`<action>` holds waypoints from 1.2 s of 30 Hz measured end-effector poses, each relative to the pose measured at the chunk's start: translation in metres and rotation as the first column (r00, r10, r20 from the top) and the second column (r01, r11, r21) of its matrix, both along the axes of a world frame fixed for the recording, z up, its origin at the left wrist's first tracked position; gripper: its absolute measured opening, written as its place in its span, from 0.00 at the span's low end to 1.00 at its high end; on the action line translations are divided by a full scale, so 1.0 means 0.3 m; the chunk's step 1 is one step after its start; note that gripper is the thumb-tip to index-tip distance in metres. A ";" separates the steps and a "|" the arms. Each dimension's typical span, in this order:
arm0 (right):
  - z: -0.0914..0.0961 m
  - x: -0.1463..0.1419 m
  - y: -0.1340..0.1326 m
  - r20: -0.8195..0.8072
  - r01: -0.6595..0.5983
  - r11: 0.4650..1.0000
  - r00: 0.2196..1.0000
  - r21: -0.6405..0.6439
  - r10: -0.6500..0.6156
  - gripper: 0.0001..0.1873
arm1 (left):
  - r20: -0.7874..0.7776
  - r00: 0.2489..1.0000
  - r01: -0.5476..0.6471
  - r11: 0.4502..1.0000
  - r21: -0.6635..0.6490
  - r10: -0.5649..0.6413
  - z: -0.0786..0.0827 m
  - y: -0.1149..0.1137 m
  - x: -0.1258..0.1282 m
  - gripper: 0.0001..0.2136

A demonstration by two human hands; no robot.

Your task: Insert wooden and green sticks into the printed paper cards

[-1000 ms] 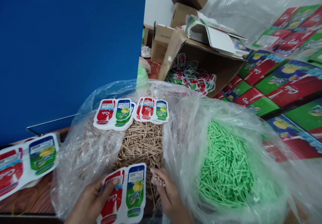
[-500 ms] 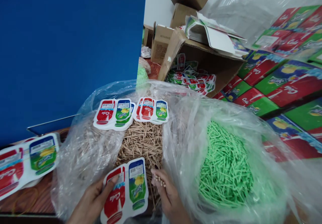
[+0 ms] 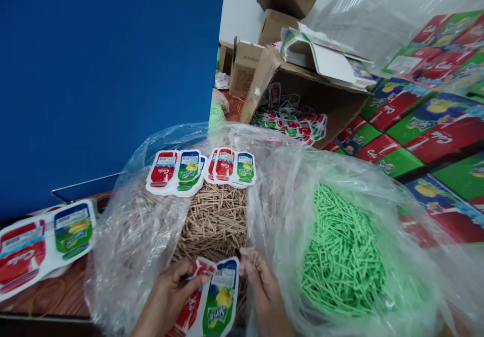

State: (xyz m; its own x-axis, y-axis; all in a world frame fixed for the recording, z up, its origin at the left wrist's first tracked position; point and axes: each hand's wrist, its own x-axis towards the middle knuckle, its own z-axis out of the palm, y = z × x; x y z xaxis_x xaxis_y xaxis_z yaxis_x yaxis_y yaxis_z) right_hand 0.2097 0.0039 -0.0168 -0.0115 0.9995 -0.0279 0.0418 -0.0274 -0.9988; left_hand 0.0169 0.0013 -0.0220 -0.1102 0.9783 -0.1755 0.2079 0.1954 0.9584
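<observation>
My left hand (image 3: 172,294) grips a flat double pouch (image 3: 214,299) printed with a red cola bottle and a green lemon-lime bottle, tilted at the bottom centre. My right hand (image 3: 264,289) pinches a small bunch of tan sticks (image 3: 256,260) right beside the pouch's top edge. Both hands hover over an open clear bag of tan sticks (image 3: 214,218). To its right lies a second clear bag full of green sticks (image 3: 340,256).
Two piles of similar pouches (image 3: 202,168) rest on the tan sticks at the back. More pouches (image 3: 41,243) lie at the left on the wooden table. An open cardboard box (image 3: 302,102) holds further pouches. Printed cartons (image 3: 423,125) are stacked at the right. A blue panel (image 3: 106,74) stands behind.
My left hand has tilted the pouch and drawn it toward my right hand. My right hand has lifted its sticks up to the pouch's top edge. The view shifted slightly.
</observation>
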 end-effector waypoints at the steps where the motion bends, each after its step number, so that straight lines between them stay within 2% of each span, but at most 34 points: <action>1: 0.018 -0.002 0.010 -0.101 0.002 1.000 0.995 -0.024 -0.005 0.16 | -0.071 0.996 0.058 0.997 0.055 -0.054 -0.004 0.002 -0.001 0.16; 4: 0.079 -0.024 0.042 -0.414 -0.012 0.992 0.909 -0.127 -0.042 0.13 | -0.199 0.964 0.204 0.970 0.135 -0.175 -0.006 0.005 -0.003 0.13; 7: 0.121 -0.061 0.060 -0.552 -0.103 0.974 0.833 -0.200 -0.025 0.16 | -0.262 0.933 0.292 0.946 0.141 -0.248 0.005 0.005 0.000 0.10; 10: 0.115 -0.095 0.060 -0.497 -0.160 0.964 0.867 -0.214 0.034 0.17 | -0.283 0.912 0.341 0.933 0.115 -0.298 0.013 0.003 0.001 0.09; 13: 0.088 -0.107 0.063 -0.384 -0.148 0.956 0.922 -0.253 0.041 0.20 | -0.314 0.894 0.377 0.915 0.144 -0.319 0.008 0.000 -0.001 0.10; 15: 0.084 -0.101 0.076 -0.418 -0.118 0.954 0.908 -0.276 -0.008 0.22 | -0.331 0.886 0.394 0.903 0.170 -0.325 0.004 -0.003 -0.003 0.10; 19: 0.115 -0.069 0.102 -0.505 -0.067 0.948 0.857 -0.311 -0.105 0.22 | -0.341 0.895 0.354 0.923 0.149 -0.288 0.005 -0.003 -0.003 0.07; 23: 0.136 -0.065 0.090 -0.309 -0.108 0.952 0.951 -0.287 0.015 0.24 | -0.344 0.888 0.364 0.923 0.125 -0.304 0.008 0.004 0.004 0.06; 26: 0.130 -0.094 0.078 -0.192 -0.190 0.950 0.971 -0.246 0.145 0.25 | -0.331 0.883 0.399 0.903 0.158 -0.332 0.004 0.005 0.014 0.05; 28: 0.122 -0.117 0.077 -0.188 -0.230 0.941 0.964 -0.247 0.186 0.26 | -0.291 0.889 0.413 0.894 0.176 -0.353 0.001 0.002 0.020 0.05; 30: 0.117 -0.132 0.075 -0.182 -0.242 0.933 0.963 -0.267 0.198 0.27 | -0.211 0.914 0.380 0.912 0.156 -0.345 -0.001 -0.004 0.024 0.07; 33: 0.124 -0.125 0.062 -0.076 -0.253 0.940 0.967 -0.229 0.242 0.25 | 0.047 0.955 0.288 0.955 0.063 -0.292 -0.010 -0.015 0.025 0.08; 36: 0.143 -0.090 0.043 0.108 -0.302 0.947 0.943 -0.107 0.313 0.20 | 0.273 0.941 0.206 0.979 0.016 -0.202 -0.031 -0.024 0.022 0.09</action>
